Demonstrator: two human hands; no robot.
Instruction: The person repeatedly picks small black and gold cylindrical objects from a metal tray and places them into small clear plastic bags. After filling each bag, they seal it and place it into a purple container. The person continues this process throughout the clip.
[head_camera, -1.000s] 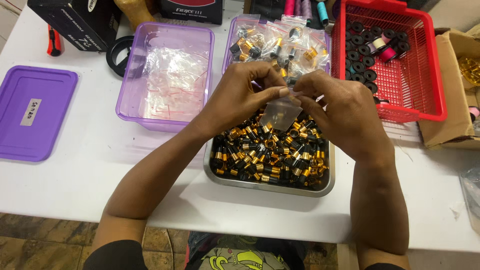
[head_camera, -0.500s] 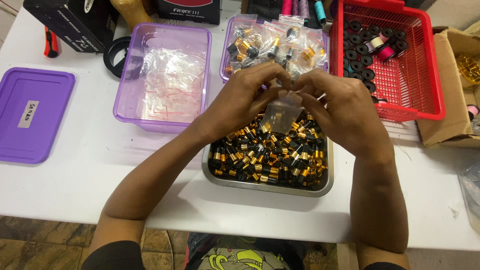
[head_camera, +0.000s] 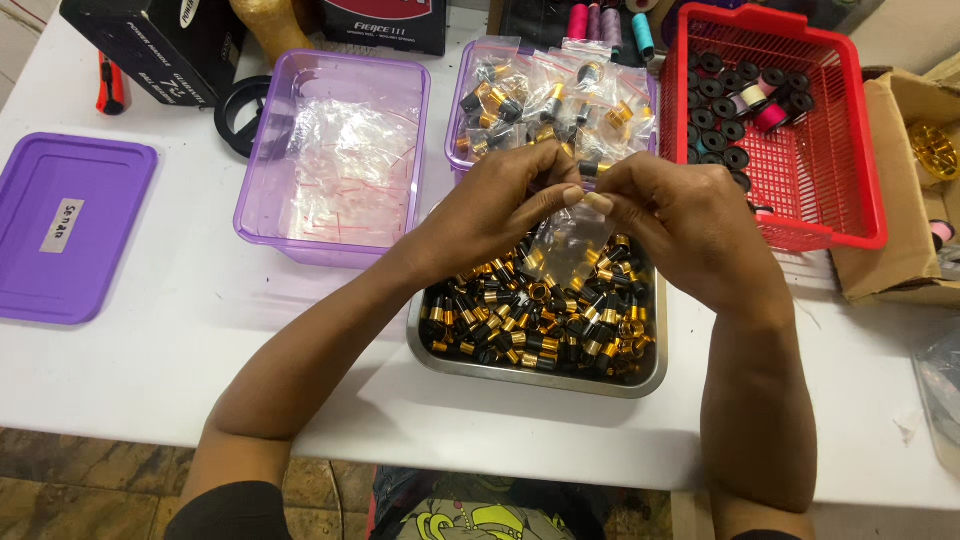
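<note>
My left hand (head_camera: 500, 210) and my right hand (head_camera: 680, 215) meet over a metal tray (head_camera: 530, 375) heaped with small black-and-gold cylindrical parts (head_camera: 545, 325). Between their fingertips both hands pinch the top of a small clear plastic bag (head_camera: 570, 245), which hangs down over the tray. Behind my hands a purple tub (head_camera: 462, 110) is piled with filled clear bags of the same parts. Left of it stands a second purple tub (head_camera: 335, 160) holding empty clear bags.
A red basket (head_camera: 800, 215) with black spools and some coloured ones sits at the right, a cardboard box (head_camera: 905, 240) beyond it. A purple lid (head_camera: 65, 225) lies at far left. A black box (head_camera: 160, 45) and black ring (head_camera: 235, 115) stand at the back.
My hands have stayed over the tray with the small bag, its top pinched tighter between the fingertips. The view has shifted slightly.
</note>
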